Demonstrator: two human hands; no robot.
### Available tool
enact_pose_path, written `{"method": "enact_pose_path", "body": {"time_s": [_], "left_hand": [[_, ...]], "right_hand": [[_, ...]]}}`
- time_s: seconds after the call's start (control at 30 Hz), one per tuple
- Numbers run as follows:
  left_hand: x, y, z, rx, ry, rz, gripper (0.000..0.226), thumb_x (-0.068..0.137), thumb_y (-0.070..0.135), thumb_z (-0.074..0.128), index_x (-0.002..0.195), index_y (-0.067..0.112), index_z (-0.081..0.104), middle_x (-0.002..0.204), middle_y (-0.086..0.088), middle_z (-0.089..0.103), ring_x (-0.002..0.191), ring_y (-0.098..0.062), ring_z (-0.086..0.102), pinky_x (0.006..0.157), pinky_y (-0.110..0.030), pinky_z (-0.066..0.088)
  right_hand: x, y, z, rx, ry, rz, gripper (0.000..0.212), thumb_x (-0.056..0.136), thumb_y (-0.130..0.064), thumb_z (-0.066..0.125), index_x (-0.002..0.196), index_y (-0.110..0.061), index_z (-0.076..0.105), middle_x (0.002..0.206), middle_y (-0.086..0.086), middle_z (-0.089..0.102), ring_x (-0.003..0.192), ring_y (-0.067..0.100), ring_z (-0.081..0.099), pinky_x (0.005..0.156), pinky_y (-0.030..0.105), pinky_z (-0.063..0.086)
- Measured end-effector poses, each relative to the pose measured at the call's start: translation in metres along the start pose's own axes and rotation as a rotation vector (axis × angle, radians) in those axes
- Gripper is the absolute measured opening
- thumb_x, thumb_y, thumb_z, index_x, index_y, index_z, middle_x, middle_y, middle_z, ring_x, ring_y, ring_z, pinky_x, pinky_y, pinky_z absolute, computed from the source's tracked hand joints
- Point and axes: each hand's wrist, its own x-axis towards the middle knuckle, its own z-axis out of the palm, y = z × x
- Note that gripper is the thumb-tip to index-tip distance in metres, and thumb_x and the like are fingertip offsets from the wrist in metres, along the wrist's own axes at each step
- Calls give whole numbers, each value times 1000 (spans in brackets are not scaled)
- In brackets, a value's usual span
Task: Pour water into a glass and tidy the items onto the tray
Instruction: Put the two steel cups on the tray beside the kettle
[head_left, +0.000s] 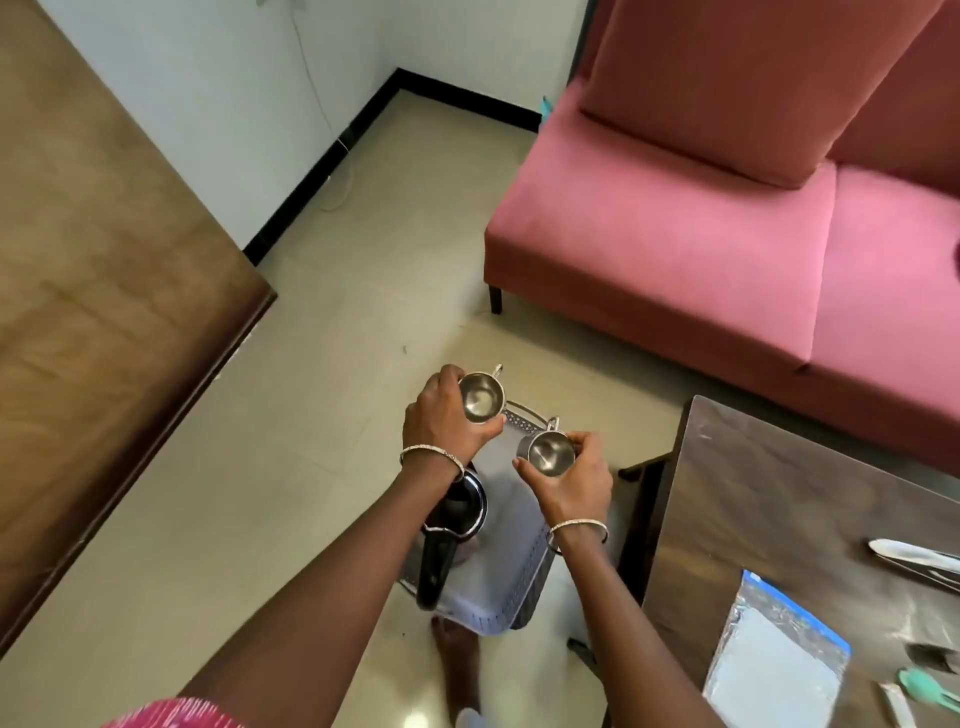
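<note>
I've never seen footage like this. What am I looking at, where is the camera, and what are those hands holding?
No machine here: a person's two bare hands, filmed by one wide-angle camera worn on the head, looking down. The left hand grips the left cup, the right hand the right cup, both small and steel, over the far end of a grey tray. A black-lidded jug stands on the tray. Behind is a pink sofa; at right, a wooden table.
</note>
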Motion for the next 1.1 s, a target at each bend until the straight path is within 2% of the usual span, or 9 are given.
{"method": "enact_pose_path", "body": {"time_s": [0.13, 0.3, 0.4, 0.6, 0.7, 0.9, 1.1], "left_hand": [[36, -19, 38, 64, -121, -53, 67, 61, 48, 82, 110, 13, 51, 108, -7, 64, 97, -29, 62, 79, -35, 47], [71, -54, 76, 184, -353, -101, 77, 57, 48, 85, 113, 9, 50, 114, -13, 64, 103, -34, 62, 81, -35, 47], [84, -74, 96, 232, -440, -85, 81, 56, 49, 87, 116, 10, 48, 118, -13, 61, 108, -34, 59, 84, -36, 46], [95, -93, 126, 317, -443, -34, 88, 55, 57, 85, 120, 12, 46, 119, -13, 59, 108, -33, 60, 85, -37, 47], [98, -96, 136, 370, -416, 16, 90, 54, 61, 83, 121, 12, 47, 118, -11, 61, 105, -34, 63, 81, -37, 50], [101, -102, 144, 461, -383, 94, 85, 59, 64, 78, 120, 14, 46, 114, -10, 65, 97, -34, 67, 71, -35, 49], [100, -106, 145, 506, -384, 105, 83, 61, 69, 75, 113, 11, 47, 100, -13, 70, 91, -35, 69, 67, -35, 50]], "right_hand": [[28, 15, 34, -33, -27, 66, 73, 53, -49, 91, 105, -21, 49, 94, -8, 58, 93, 24, 62, 73, 30, 48], [47, 39, 73, -117, -99, 121, 76, 51, -47, 92, 106, -19, 48, 98, 4, 67, 90, 26, 63, 71, 30, 47], [52, 52, 93, -149, -143, 145, 75, 52, -48, 92, 105, -18, 48, 97, 5, 68, 89, 26, 64, 71, 29, 47], [59, 66, 123, -192, -164, 147, 77, 52, -47, 92, 107, -14, 49, 100, 9, 69, 95, 31, 63, 78, 36, 53], [65, 67, 133, -214, -180, 148, 78, 56, -47, 91, 112, -14, 48, 105, 10, 71, 100, 32, 65, 82, 38, 54], [77, 65, 142, -267, -190, 169, 82, 58, -48, 90, 116, -9, 48, 106, 14, 69, 102, 34, 62, 84, 38, 48], [74, 66, 147, -250, -154, 154, 84, 56, -49, 91, 116, -7, 50, 112, 14, 65, 108, 33, 57, 90, 36, 43]]}}
